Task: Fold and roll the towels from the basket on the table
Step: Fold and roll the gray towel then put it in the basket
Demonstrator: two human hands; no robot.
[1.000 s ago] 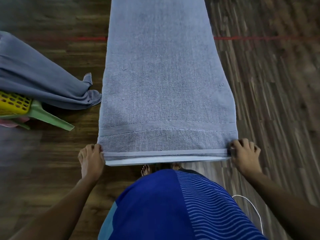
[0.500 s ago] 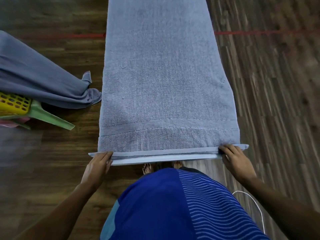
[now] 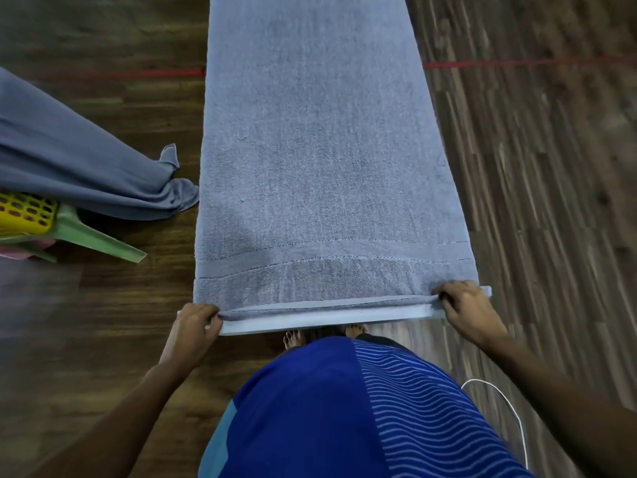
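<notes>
A long grey-blue towel (image 3: 320, 150), folded lengthwise, lies flat on the dark wooden table (image 3: 537, 188) and runs away from me. Its near hem is turned up into a narrow first roll along the table's front edge. My left hand (image 3: 193, 329) pinches the left end of that rolled hem, fingers curled over it. My right hand (image 3: 465, 307) grips the right end the same way. A second grey-blue towel (image 3: 76, 167) hangs out of the yellow basket (image 3: 24, 213) at the far left.
The yellow basket sits on green plastic (image 3: 93, 238) at the left edge. A red line (image 3: 517, 62) crosses the table far back. My blue shirt fills the bottom middle, with a thin white cable (image 3: 503, 405) beside it. Bare wood lies right of the towel.
Both hands went from resting at the hem's corners to curling over it, and the near hem has turned up into a thin roll. The view shifted slightly closer.
</notes>
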